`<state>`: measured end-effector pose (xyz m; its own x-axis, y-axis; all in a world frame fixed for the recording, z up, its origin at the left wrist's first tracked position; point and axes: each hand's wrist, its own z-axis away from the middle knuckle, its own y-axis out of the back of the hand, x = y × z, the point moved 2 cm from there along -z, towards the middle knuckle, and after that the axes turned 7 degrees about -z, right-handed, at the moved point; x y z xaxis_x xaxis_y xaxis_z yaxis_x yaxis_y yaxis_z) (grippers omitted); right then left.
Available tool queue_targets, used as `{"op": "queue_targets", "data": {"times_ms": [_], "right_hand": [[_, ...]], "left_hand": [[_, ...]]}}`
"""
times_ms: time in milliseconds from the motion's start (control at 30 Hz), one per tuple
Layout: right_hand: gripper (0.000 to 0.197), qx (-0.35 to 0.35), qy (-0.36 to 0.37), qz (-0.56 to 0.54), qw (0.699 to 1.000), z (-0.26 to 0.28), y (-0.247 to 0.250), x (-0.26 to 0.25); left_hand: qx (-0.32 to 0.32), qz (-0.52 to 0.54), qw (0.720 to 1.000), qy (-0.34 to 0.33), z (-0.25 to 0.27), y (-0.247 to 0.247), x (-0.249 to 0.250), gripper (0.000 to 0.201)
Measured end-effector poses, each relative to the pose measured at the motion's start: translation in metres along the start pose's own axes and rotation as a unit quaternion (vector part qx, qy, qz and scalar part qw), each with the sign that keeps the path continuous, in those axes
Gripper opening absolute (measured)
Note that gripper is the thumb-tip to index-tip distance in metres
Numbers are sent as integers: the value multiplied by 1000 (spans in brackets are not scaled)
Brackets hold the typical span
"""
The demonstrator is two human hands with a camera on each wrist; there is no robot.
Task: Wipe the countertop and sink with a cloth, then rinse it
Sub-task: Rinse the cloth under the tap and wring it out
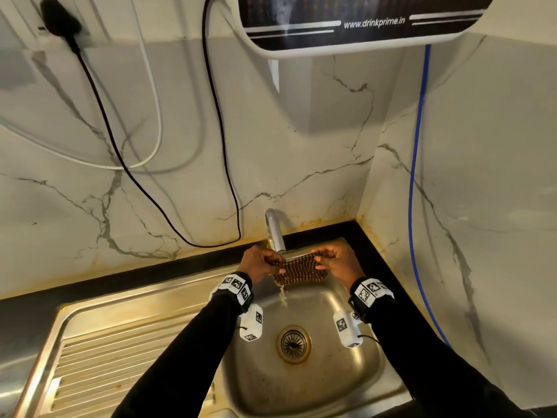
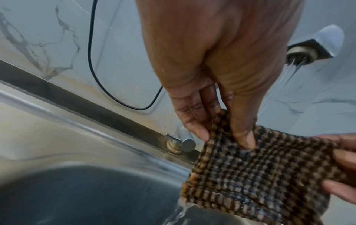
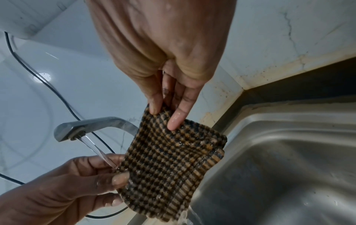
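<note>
Head view: rinse phase is running, so wiping is likely done; wringing and shutting off the water are probably still pending. Left hand (image 1: 261,264) and right hand (image 1: 337,260) are each pinching a top corner of the brown-and-black checked woven cloth (image 1: 300,270), stretching it flat over the far side of the stainless steel sink (image 1: 355,375), under the chrome curved tap (image 1: 275,231). Water is hitting the cloth's left edge and draining off its bottom corner. Cloth is looking soaked, coarse-weave, ribbed along the hem; basin is looking brushed, rust-stained round the drain.
</note>
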<state>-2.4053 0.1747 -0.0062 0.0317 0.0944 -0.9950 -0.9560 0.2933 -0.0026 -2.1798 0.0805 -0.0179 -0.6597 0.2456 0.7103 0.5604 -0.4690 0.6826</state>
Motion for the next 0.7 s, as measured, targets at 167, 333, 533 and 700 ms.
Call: {"op": "queue_targets", "data": {"times_ms": [167, 333, 533, 700], "right_hand": [[34, 15, -34, -41, 998, 2, -4, 13], [30, 7, -26, 4, 1000, 3, -20, 9], [25, -16, -8, 62, 998, -4, -57, 8], [22, -28, -21, 12, 999, -10, -81, 1]], "left_hand": [[41, -37, 998, -1, 0, 12, 0, 25], [52, -105, 993, 5, 5, 24, -13, 19], [59, -189, 980, -2, 19, 40, -36, 12], [62, -222, 973, 21, 31, 52, -53, 13]]}}
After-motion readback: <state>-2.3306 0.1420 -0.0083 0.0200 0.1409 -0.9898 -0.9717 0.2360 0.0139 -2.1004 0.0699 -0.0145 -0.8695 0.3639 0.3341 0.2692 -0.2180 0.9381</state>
